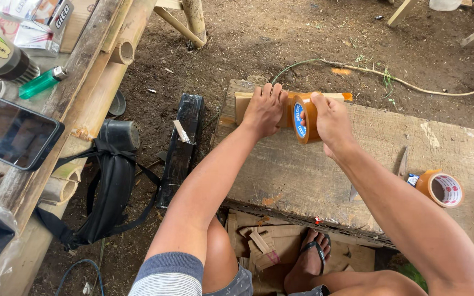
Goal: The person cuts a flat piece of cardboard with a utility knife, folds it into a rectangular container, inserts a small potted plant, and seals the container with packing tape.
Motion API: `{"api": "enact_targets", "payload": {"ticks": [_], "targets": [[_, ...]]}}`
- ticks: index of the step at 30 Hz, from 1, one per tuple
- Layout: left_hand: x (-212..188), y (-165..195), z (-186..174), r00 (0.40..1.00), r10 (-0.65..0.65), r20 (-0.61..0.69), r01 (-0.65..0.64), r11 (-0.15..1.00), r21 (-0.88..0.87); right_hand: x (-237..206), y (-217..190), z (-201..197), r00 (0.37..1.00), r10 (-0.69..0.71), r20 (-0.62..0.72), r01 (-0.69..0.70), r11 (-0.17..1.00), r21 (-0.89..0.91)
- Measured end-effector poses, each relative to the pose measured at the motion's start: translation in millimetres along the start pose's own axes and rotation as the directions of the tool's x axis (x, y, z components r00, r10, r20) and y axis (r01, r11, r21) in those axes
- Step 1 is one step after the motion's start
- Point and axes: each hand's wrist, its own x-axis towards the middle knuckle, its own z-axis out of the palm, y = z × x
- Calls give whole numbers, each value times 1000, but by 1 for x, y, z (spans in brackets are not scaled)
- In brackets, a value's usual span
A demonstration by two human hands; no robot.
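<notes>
The left hand [263, 109] presses flat on a small flat wooden piece [242, 104] at the far edge of the rough grey wooden worktop [303, 175], fingers spread. Just beside it, the right hand [330, 123] fingers are clamped on a brown round tape roll [302, 118]. A second brown tape roll [441, 188] lies well apart on the worktop.

R hand [330, 121] w/ tape roll [304, 118]
</notes>
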Motion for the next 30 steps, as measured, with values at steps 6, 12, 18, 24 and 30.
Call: {"api": "enact_targets", "payload": {"ticks": [6,12,18,24,30], "targets": [[6,-2,-1,1000,-11,8,12,999,-47,-4,14,-3,999,32,-12,-33,998,-53],[9,4,-14,994,-35,104,43,996,-83,-23,42,-4,999,26,-19,-26,1000,14],[19,-5,-31,945,-86,316,195,923,-331,-40,66,-13,996,-89,-6,90,993,79],[16,-20,-38,934,-59,352,218,876,-430,-41,70,-10,988,-150,-39,153,984,91],[11,-28,-41,926,-41,376,245,822,-515,-49,83,-14,994,-95,-54,91,993,-77]]}}
